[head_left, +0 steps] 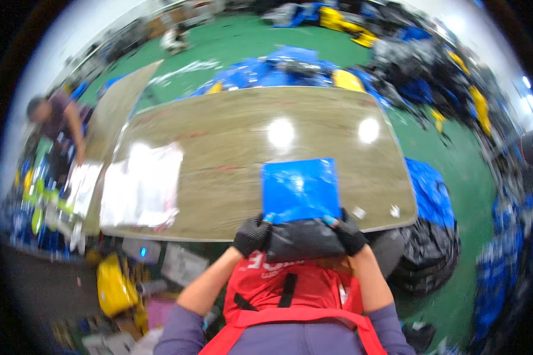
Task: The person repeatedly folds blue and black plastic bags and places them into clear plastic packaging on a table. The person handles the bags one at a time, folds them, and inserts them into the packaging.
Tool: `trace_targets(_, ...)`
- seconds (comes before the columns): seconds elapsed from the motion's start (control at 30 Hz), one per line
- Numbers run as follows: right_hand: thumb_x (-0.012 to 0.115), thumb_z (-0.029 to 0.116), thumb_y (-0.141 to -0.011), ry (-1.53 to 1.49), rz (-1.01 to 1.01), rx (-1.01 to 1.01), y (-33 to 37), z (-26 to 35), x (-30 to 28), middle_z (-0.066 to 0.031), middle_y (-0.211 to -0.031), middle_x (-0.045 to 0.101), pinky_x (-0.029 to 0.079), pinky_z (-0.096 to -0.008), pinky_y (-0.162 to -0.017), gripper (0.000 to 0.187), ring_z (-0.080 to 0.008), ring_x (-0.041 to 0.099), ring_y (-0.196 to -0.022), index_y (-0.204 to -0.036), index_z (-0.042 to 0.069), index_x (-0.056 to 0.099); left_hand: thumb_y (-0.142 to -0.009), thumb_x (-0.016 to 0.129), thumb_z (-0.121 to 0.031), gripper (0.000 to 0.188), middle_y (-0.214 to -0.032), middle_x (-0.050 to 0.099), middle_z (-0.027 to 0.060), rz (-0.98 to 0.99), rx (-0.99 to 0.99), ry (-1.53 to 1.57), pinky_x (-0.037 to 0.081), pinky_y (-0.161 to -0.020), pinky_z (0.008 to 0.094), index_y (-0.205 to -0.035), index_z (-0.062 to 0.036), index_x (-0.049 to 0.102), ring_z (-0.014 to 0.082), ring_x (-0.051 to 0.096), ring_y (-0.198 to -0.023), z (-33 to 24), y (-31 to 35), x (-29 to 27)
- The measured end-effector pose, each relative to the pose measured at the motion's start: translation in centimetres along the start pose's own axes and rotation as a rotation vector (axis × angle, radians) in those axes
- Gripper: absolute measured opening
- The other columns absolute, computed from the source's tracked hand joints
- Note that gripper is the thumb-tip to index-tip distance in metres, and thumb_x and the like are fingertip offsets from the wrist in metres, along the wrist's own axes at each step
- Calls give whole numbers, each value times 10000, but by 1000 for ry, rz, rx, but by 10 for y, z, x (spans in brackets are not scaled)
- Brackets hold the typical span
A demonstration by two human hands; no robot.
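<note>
A flat blue plastic piece with a black near part, apparently a folded bag (301,188), lies over the near edge of a wooden-topped table (231,136). My left hand (253,235), in a black glove with bare fingertips, is closed on the left side where blue meets black. The matching right side is gripped by my right hand (349,232), gloved the same way. Between both hands the black part (305,238) sags toward my red apron (272,281). A stack of clear plastic packets (142,186) rests at the table's left end.
Small white scraps (395,210) lie at the near right corner. A large blue and black bundle (430,236) stands on the floor to the right. Heaped blue sheets (266,71) border the far side. Another person (65,121) bends over an adjoining board (118,112) at left. A yellow bag (115,284) sits below.
</note>
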State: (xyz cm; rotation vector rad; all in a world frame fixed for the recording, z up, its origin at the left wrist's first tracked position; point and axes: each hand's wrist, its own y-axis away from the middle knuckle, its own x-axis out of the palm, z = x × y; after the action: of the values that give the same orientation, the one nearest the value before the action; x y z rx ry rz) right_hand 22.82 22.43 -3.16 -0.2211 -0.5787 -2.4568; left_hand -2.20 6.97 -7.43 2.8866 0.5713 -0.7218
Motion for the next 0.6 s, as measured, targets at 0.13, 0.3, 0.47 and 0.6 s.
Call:
trace_targets(0.13, 702, 235, -841, -117, 146, 38, 7, 4, -10, -138, -1254, 552, 459, -353, -939, 622, -235, 558, -1087, -1343, -13, 431, -871, 619, -345, 313, -774, 668, 180, -298, 29, -656, 496, -639, 442, -1010, -72, 687, 345, 649, -690, 18, -14, -147)
trace_targets(0.3, 692, 236, -847, 12, 48, 109, 5, 6, -21, -134, -1260, 567, 459, -361, -943, 648, -247, 566, -1101, -1384, 2, 414, -753, 667, -234, 165, -868, 645, 88, -666, -1, -893, 481, -715, 440, -884, -134, 682, 329, 596, -841, 126, -18, -286)
trace_targets(0.47, 688, 249, -849, 103, -92, 140, 7, 4, -19, -146, -1304, 535, 446, -375, -968, 668, -267, 554, -1128, -1401, 6, 400, -757, 656, -193, 137, -829, 650, 106, -779, -126, -632, 486, -730, 437, -862, -106, 674, 326, 613, -821, 137, -30, -276)
trace_targets(0.6, 641, 324, -879, 26, 14, 52, 15, 11, -20, -137, -1371, 481, 433, -394, -992, 691, -278, 517, -1190, -1428, 17, 355, -756, 644, -133, 102, -815, 640, 110, -492, 254, -400, 463, -782, 395, -837, -71, 650, 315, 602, -815, 55, -45, -177)
